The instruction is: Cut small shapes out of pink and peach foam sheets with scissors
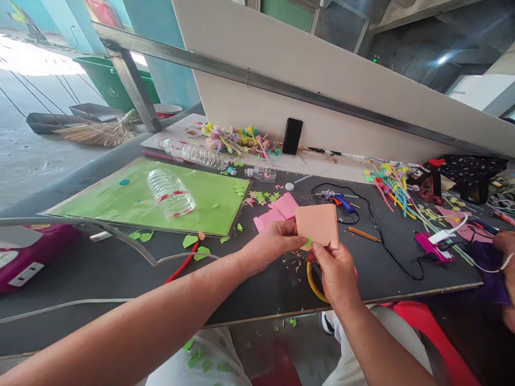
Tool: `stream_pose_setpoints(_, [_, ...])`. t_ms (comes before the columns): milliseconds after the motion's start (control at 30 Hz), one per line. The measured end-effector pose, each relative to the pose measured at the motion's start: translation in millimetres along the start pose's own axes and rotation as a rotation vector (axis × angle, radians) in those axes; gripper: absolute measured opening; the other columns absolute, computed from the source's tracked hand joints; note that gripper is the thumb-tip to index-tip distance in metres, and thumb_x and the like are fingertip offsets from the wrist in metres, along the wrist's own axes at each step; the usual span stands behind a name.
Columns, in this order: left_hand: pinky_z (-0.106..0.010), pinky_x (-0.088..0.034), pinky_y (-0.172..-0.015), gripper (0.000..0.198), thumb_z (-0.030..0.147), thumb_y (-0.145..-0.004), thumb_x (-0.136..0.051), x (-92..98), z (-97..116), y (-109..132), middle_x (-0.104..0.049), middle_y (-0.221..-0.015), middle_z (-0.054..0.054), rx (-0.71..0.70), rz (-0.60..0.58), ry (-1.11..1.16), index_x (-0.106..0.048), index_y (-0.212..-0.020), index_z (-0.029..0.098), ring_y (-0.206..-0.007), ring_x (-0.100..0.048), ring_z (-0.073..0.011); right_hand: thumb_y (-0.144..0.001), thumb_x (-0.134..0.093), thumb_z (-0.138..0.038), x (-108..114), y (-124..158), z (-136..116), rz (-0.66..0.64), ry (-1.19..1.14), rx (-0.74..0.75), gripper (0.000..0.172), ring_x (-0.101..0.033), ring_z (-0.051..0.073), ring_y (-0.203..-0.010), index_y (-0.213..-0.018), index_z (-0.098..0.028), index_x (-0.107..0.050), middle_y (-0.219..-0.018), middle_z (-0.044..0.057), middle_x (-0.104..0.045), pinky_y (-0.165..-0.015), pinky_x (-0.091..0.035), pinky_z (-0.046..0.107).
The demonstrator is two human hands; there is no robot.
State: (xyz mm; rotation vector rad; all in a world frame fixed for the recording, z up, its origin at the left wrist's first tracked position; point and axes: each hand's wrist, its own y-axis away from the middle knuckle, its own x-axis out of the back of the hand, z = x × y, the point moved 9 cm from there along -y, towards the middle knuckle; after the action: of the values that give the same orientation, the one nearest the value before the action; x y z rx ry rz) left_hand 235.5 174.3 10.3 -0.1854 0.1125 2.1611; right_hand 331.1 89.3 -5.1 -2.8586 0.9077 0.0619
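A square of peach paper (pixel 317 221) is held up over the front of the dark table, gripped at its lower edge by both hands. My left hand (pixel 277 244) pinches its lower left corner, where a small bright green scrap (pixel 308 242) shows by the thumb. At the lower right, my right hand (pixel 338 271) closes thumb and fingers on the same paper. Behind the left hand lie pink paper sheets (pixel 285 205) and small green cutouts (pixel 263 197). Partly hidden by my right hand is a yellow ring-shaped thing (pixel 316 285).
A clear plastic bottle piece (pixel 171 193) lies on a green board (pixel 100 195). A phone (pixel 292 136) leans on the back panel. A blue glue gun (pixel 343 202) and its black cord lie right of centre. Another person's hand (pixel 505 244) shows at far right.
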Motion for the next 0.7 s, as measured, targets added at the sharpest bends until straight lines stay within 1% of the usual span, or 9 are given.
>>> stream_pose_setpoints(100, [-0.021,-0.035,-0.058,0.017,0.028,-0.07,-0.068,-1.5,0.3,0.3,-0.063,-0.069,0.0,-0.01,-0.015,-0.006,-0.066,-0.077,0.013,-0.061,-0.05,-0.0092,-0.082,-0.061,-0.029,-1.6,0.8,-0.3,-0.013,0.047,0.006,0.018,-0.056,0.013,-0.063,-0.1,-0.024,-0.061,-0.085,-0.001,-0.067,-0.062,-0.049,0.028])
stream_pose_setpoints(200, [-0.021,-0.036,-0.059,0.017,0.029,-0.071,-0.067,-0.5,0.5,-0.7,-0.064,-0.071,0.0,-0.02,-0.011,-0.017,-0.066,-0.078,0.013,-0.062,-0.051,-0.0093,-0.084,-0.058,-0.034,-3.8,-0.2,-7.8,-0.079,0.124,0.005,0.017,-0.058,0.015,-0.066,-0.098,-0.023,-0.059,-0.082,-0.001,-0.066,-0.064,-0.05,0.029])
stream_pose_setpoints(267, [-0.022,-0.038,-0.06,0.019,0.031,-0.071,-0.067,3.2,2.6,-1.9,-0.065,-0.074,-0.001,-0.045,0.014,-0.012,-0.067,-0.079,0.014,-0.062,-0.052,-0.0101,-0.086,-0.054,-0.038,-0.9,-3.1,-14.6,-0.142,0.205,-0.001,0.021,-0.06,0.017,-0.071,-0.098,-0.022,-0.058,-0.082,0.0,-0.065,-0.067,-0.052,0.031])
stream_pose_setpoints(333, [-0.023,-0.038,-0.059,0.02,0.033,-0.07,-0.068,11.3,5.5,-3.3,-0.065,-0.072,-0.001,-0.079,0.075,-0.015,-0.067,-0.076,0.014,-0.06,-0.051,-0.0102,-0.087,-0.05,-0.04,9.1,-7.7,-19.7,-0.181,0.326,0.002,0.024,-0.062,0.019,-0.078,-0.101,-0.022,-0.056,-0.087,0.002,-0.065,-0.072,-0.051,0.033])
stream_pose_setpoints(367, [-0.023,-0.037,-0.058,0.021,0.034,-0.07,-0.068,16.5,6.8,-3.9,-0.064,-0.07,-0.001,-0.095,0.115,-0.019,-0.066,-0.073,0.014,-0.059,-0.051,-0.0099,-0.084,-0.053,-0.039,17.0,-10.3,-21.3,-0.178,0.405,0.013,0.023,-0.062,0.02,-0.081,-0.1,-0.022,-0.055,-0.089,0.003,-0.064,-0.074,-0.05,0.034])
stream_pose_setpoints(433, [-0.022,-0.036,-0.056,0.023,0.036,-0.07,-0.069,26.6,8.1,-4.9,-0.063,-0.065,-0.001,-0.119,0.186,-0.006,-0.065,-0.07,0.013,-0.056,-0.049,-0.0092,-0.077,-0.06,-0.035,34.5,-14.4,-21.2,-0.146,0.591,0.036,0.023,-0.058,0.022,-0.079,-0.094,-0.021,-0.056,-0.084,0.004,-0.06,-0.077,-0.047,0.039])
stream_pose_setpoints(500, [-0.022,-0.036,-0.055,0.023,0.036,-0.07,-0.069,33.8,7.9,-6.2,-0.062,-0.065,-0.001,-0.141,0.226,0.036,-0.065,-0.071,0.013,-0.055,-0.049,-0.0086,-0.072,-0.064,-0.03,44.9,-14.3,-16.6,-0.158,0.739,0.052,0.022,-0.055,0.025,-0.087,-0.092,-0.023,-0.058,-0.089,0.005,-0.058,-0.084,-0.043,0.044])
stream_pose_setpoints(600, [-0.022,-0.037,-0.056,0.023,0.035,-0.071,-0.068,39.7,6.1,-8.1,-0.063,-0.066,-0.002,-0.164,0.246,0.102,-0.065,-0.074,0.013,-0.056,-0.05,-0.0085,-0.066,-0.066,-0.025,47.5,-7.6,-9.2,-0.219,0.881,0.07,0.033,-0.05,0.029,-0.101,-0.098,-0.024,-0.059,-0.099,0.006,-0.057,-0.092,-0.037,0.047])
stream_pose_setpoints(700, [-0.022,-0.039,-0.057,0.023,0.035,-0.07,-0.07,43.1,5.3,-8.9,-0.063,-0.066,-0.002,-0.178,0.261,0.146,-0.066,-0.073,0.012,-0.056,-0.051,-0.0086,-0.065,-0.064,-0.022,43.5,-1.1,-5.8,-0.258,0.946,0.064,0.039,-0.05,0.031,-0.102,-0.104,-0.022,-0.057,-0.103,0.008,-0.055,-0.092,-0.036,0.047])
